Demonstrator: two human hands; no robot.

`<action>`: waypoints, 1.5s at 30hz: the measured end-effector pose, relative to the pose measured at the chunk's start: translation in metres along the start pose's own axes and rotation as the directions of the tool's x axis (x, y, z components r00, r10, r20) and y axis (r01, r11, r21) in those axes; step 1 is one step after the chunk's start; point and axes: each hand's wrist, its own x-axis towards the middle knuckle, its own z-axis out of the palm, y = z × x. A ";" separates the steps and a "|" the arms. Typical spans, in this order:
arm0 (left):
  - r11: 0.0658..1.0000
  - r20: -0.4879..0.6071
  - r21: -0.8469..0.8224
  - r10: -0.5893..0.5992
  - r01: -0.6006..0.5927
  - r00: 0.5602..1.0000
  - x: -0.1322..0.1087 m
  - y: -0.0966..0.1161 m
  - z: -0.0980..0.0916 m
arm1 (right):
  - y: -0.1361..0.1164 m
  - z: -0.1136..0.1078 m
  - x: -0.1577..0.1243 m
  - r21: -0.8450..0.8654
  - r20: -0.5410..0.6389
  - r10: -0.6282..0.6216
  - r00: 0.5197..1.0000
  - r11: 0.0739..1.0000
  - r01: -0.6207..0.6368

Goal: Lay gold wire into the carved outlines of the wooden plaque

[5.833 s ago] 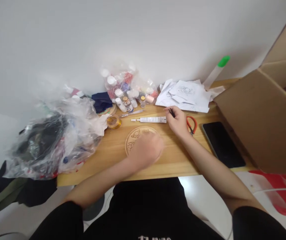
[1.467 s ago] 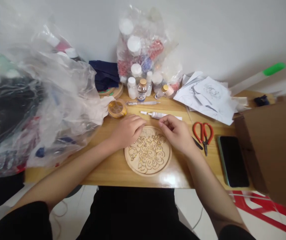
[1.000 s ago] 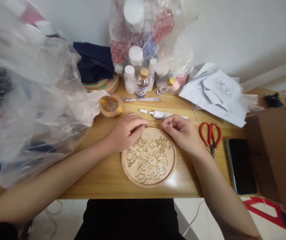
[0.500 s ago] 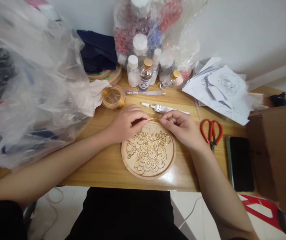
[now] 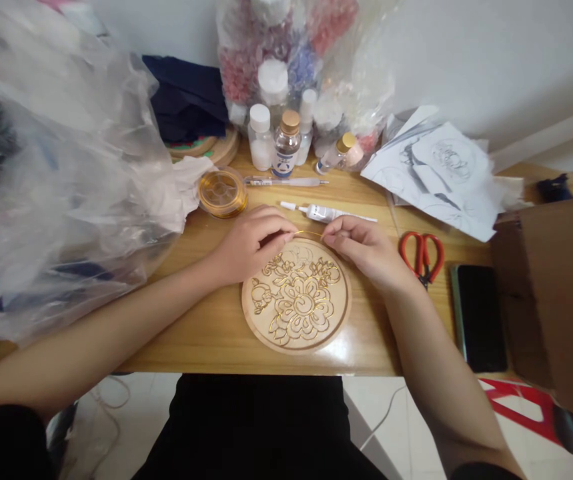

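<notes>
Between my two hands a short piece of thin gold wire (image 5: 309, 233) is stretched in a slight curve. My left hand (image 5: 257, 243) pinches one end of it and my right hand (image 5: 361, 248) the other. Below them lies a round wooden board (image 5: 262, 332) with a raised rim. On its face, gold wire follows flower and leaf outlines; a patch near the top edge shows only faint drawn lines. Behind my left hand rests a spool of gold wire (image 5: 223, 193). A white glue tube (image 5: 322, 213) lies just beyond both hands.
Red-handled scissors (image 5: 422, 257) and a dark phone (image 5: 479, 319) lie on the right, beside a cardboard box (image 5: 561, 293). Small bottles (image 5: 286, 145), a pen (image 5: 289, 181) and paper sketches (image 5: 436, 170) sit at the back. Plastic bags (image 5: 76, 173) crowd the left side.
The view has shifted slightly, so things on the table appear a little higher and further left. Both hands keep their pinch on the wire, which looks a little longer between them.
</notes>
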 end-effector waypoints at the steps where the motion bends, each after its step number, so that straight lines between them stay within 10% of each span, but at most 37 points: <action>1: 1.000 0.002 0.000 0.001 -0.001 1.000 0.000 0.000 0.000 | 0.000 0.000 0.000 0.003 0.007 -0.001 1.000 1.000 0.001; 45: 0.996 -0.034 -0.089 -0.014 0.011 0.999 0.004 0.005 0.002 | 0.003 -0.005 0.009 -0.045 0.058 -0.102 0.993 0.993 0.105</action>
